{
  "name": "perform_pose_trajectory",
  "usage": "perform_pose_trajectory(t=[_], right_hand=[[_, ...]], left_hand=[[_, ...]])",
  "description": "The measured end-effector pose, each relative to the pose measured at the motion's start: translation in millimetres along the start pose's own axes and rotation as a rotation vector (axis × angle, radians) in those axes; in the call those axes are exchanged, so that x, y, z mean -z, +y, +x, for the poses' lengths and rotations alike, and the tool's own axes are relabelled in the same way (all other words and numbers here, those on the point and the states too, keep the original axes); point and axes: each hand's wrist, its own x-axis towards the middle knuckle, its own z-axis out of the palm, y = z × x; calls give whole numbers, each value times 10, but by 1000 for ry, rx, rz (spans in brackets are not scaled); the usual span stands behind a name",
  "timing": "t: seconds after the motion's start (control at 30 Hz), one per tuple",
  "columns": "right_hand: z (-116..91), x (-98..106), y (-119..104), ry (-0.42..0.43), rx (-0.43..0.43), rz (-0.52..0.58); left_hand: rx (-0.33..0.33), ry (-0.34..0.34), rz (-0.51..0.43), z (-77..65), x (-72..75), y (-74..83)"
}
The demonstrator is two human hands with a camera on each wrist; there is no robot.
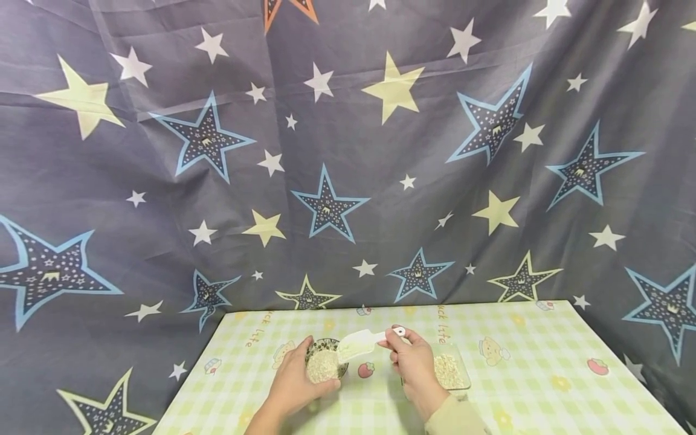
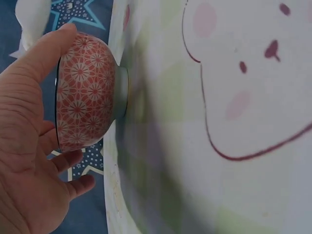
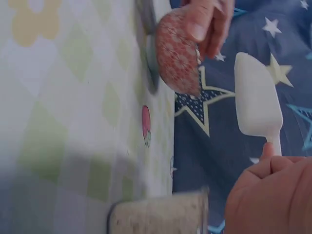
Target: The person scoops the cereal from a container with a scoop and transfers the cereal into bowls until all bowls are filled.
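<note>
A dark grey-blue cloth backdrop printed with white, yellow and blue-edged stars (image 1: pixel 348 139) fills the space behind a table covered in a green-and-white checked cloth (image 1: pixel 533 374). Over the table, the person's left hand (image 1: pixel 296 377) and right hand (image 1: pixel 415 365) are apart, each clamped on something. Beside the right hand, partly hidden by it, sits a clear rectangular container (image 1: pixel 447 348). The left hand grips a small round bowl, red with white flowers outside (image 2: pixel 85 92), thumb on one side and fingers on the other; the bowl is upright, though whether its foot touches the cloth I cannot tell. The right hand holds the handle of a white scoop (image 1: pixel 354 345), its blade reaching over the bowl's right edge. Pale flakes (image 1: pixel 323 366) lie in the bowl, with similar flakes in the container.
</note>
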Motion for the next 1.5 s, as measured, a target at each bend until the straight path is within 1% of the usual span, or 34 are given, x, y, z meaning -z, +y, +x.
perform_pose_trajectory(t=[0.1, 0.23, 0.33, 0.43, 0.53, 0.6, 0.67, 0.77, 0.93, 1.07, 1.17, 1.23, 1.3, 1.4, 1.5], right_hand=[[23, -73, 59, 32, 70, -64], [21, -128, 99, 60, 190, -214], [-15, -169, 96, 44, 299, -325], [-56, -209, 84, 16, 394, -392], [-93, -239, 80, 1, 457, -455], [-113, -251, 84, -5, 481, -487], [-130, -259, 93, -19, 498, -504], [-153, -267, 103, -57, 525, -488], [-168, -282, 108, -146, 581, -457], [-169, -278, 98, -183, 628, -455], [-164, -253, 58, -170, 624, -419], [-157, -211, 7, -144, 588, -381], [-144, -130, -67, -106, 527, -333], [-113, 94, -205, -43, 407, -253], [-65, 428, -351, 16, 286, -185]], left_hand=[[5, -2, 5, 8, -2, 33], [7, 6, 15, 16, -2, 65], [6, 17, 31, 26, 0, 63], [10, 15, 45, 37, 6, 51], [24, -4, 54, 45, 18, 49], [38, -24, 60, 49, 32, 56], [48, -40, 64, 53, 54, 70], [63, -53, 71, 58, 97, 95], [74, -52, 88, 58, 155, 117], [78, -56, 95, 51, 178, 112], [78, -56, 100, 50, 182, 102], [79, -55, 101, 51, 182, 97], [79, -56, 101, 54, 177, 89], [79, -64, 94, 57, 170, 85], [81, -67, 94, 56, 174, 92]])
